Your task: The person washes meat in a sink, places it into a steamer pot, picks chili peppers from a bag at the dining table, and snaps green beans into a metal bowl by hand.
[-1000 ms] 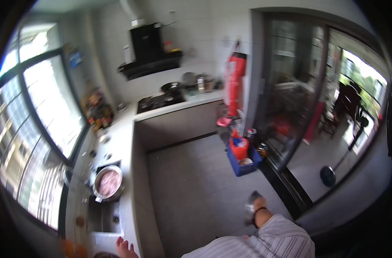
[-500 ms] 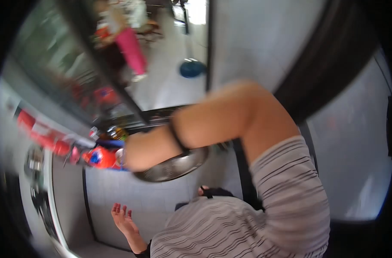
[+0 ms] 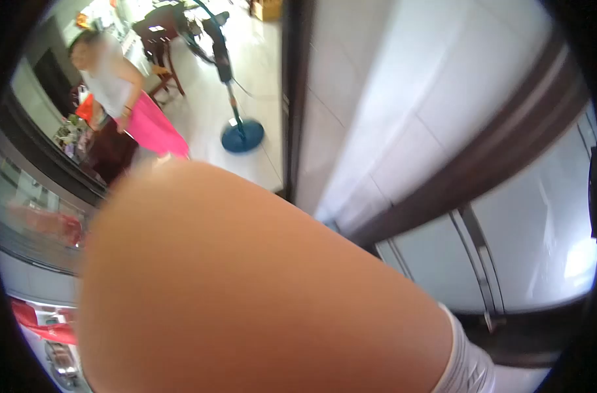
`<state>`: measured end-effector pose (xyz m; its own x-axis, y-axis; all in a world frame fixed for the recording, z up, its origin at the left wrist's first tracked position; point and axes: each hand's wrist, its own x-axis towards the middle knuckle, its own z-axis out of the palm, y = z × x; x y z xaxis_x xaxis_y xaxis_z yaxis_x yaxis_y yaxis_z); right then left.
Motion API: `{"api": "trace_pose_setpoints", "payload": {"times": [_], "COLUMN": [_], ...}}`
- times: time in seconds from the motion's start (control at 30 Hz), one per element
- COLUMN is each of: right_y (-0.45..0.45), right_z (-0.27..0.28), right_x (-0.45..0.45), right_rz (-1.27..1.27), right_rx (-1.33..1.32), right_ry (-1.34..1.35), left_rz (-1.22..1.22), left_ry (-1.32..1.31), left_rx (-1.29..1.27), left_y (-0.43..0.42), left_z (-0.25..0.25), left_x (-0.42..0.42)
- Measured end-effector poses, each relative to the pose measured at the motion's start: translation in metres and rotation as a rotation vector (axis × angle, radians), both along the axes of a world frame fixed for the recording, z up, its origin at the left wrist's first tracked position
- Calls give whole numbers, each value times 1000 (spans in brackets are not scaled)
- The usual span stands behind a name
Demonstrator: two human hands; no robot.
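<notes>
My raised, bent right arm (image 3: 259, 275) fills the lower middle of the view, very close to the camera. Its striped sleeve (image 3: 472, 360) shows at the lower right. Neither my right hand nor my left hand can be seen, so what they hold or touch is hidden. At the lower left, beyond the arm, lie a red plastic item (image 3: 50, 327) and a shiny metal pot (image 3: 61, 363), both partly cut off.
Through a doorway stands another person in a pink skirt (image 3: 156, 124). Near them is a standing fan with a round blue base (image 3: 243, 136). A dark frame (image 3: 295, 98) and white tiled wall (image 3: 370, 131) are on the right, with pale cabinet doors (image 3: 534, 229) beyond.
My right arm has come up close to the camera and now blocks much of the view. My open left hand and the metal bowl have left sight. The view has turned toward the doorway.
</notes>
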<state>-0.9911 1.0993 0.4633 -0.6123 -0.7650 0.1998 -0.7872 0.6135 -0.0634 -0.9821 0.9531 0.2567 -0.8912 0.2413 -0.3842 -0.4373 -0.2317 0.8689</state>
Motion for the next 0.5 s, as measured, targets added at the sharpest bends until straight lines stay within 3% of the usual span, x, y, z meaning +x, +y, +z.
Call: {"api": "trace_pose_setpoints", "payload": {"times": [0.07, 0.17, 0.23, 0.27, 0.33, 0.37, 0.4, 0.43, 0.5], "right_y": [5, 48, 116, 174, 264, 306, 342, 357, 413], "right_z": [-2, 3, -19, -15, -107, -141, -181, -179, -222], "right_x": [-45, -110, -139, -141, -145, -144, -142, -142, -158], "right_rz": [-36, -323, -715, -553, -951, -1162, -1340, -1438, -1624], "right_rx": [7, -22, 183, 432, 334, 47, -14, 98, -147], "right_ry": [-36, -165, -368, -500, -374, -463, -411, -462, -499], "left_rz": [-17, -95, -147, -167, -237, -285, -317, -299, -344], "left_ry": [-44, -82, -100, -105, -90, -74, -81, -63, -99], "left_rx": [29, 12, -13, -44, -100, -125, -91, -75, -93], "left_y": [16, 40, 66, 85, 123, 143, 162, 183, 231], "left_z": [-13, -16, -21, -24, -29, -32, -37, -40, -45], "left_x": [-46, -123, -161, -175, -204, -218, -231, -247, -286]}}
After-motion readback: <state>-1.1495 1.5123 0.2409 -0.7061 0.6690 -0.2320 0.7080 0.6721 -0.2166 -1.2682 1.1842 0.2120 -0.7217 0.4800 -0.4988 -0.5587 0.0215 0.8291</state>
